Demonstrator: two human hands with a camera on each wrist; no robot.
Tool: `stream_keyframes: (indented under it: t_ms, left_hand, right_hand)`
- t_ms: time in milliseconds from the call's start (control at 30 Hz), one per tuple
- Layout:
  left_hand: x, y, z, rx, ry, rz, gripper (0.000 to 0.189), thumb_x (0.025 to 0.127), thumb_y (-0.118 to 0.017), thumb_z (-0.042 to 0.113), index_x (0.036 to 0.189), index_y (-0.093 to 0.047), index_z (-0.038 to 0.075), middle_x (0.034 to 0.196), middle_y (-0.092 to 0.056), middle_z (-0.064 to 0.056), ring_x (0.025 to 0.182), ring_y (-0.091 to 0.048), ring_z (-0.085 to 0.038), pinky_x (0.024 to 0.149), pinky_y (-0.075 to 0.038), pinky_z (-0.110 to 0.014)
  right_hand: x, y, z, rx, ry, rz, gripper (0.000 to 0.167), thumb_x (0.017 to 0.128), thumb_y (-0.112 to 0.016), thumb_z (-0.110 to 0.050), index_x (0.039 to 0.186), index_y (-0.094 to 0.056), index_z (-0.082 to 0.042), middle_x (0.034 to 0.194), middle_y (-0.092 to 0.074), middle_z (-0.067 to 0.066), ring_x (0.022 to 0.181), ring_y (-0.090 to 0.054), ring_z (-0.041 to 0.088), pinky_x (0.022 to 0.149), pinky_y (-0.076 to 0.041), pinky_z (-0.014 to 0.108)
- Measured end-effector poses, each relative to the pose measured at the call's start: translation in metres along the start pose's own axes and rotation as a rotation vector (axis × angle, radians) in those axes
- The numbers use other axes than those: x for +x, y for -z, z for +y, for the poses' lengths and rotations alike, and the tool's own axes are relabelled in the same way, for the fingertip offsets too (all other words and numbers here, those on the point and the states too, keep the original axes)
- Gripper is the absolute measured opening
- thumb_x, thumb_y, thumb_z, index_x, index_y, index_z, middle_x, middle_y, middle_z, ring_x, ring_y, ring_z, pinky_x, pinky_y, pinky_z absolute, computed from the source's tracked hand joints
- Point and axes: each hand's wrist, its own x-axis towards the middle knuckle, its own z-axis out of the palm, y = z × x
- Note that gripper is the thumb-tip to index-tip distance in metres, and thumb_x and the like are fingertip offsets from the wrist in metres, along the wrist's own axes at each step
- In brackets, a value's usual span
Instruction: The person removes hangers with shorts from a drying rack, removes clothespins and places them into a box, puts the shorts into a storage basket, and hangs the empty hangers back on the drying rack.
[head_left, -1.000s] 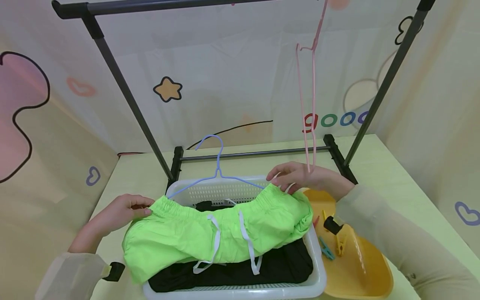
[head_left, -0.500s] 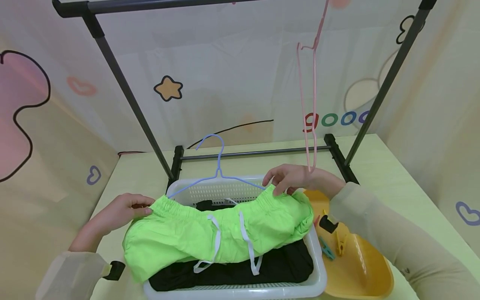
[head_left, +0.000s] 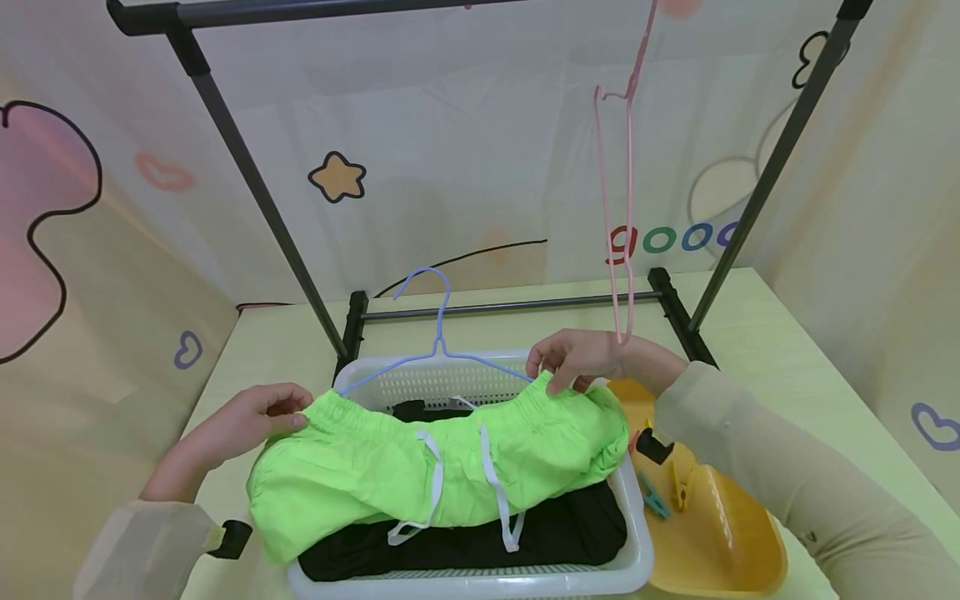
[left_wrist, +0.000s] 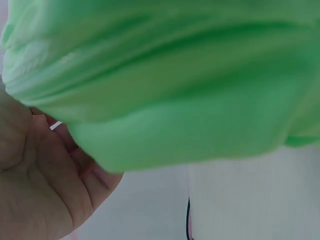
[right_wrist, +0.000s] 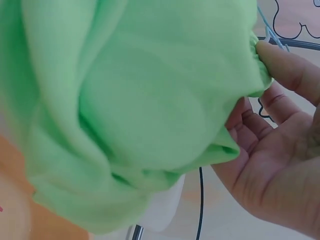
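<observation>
Bright green shorts with white drawstrings hang by their waistband over a white basket. My left hand pinches the waistband's left end between thumb and fingers. At the other end, my right hand pinches the waistband, thumb in front and fingers behind, as the right wrist view also shows. A blue hanger stands up out of the waist, its hook free and its lower part hidden inside the shorts. In the left wrist view the green cloth covers the fingertips.
Black clothing lies in the basket under the shorts. To the right stands a yellow tub with several clothespins. A black drying rack rises behind, and a pink hanger hangs from it close over the right wrist.
My right hand has shifted slightly left along the waistband and now has its thumb on the front of the cloth. The left hand, shorts and blue hanger have barely moved.
</observation>
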Motion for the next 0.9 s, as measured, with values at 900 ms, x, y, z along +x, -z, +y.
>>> stream_keyframes:
  t_ms: [900]
  left_hand:
    - [0.020, -0.006, 0.027, -0.163, -0.134, -0.149, 0.022, 0.090, -0.049, 0.019, 0.109, -0.049, 0.007, 0.090, -0.052, -0.006, 0.082, -0.051, -0.014, 0.071, -0.043, -0.027]
  right_hand:
    - [-0.014, -0.002, 0.005, -0.015, 0.070, 0.004, 0.019, 0.079, -0.059, -0.002, 0.097, -0.051, 0.000, 0.067, -0.042, 0.000, 0.053, -0.035, 0.013, 0.049, -0.030, 0.022]
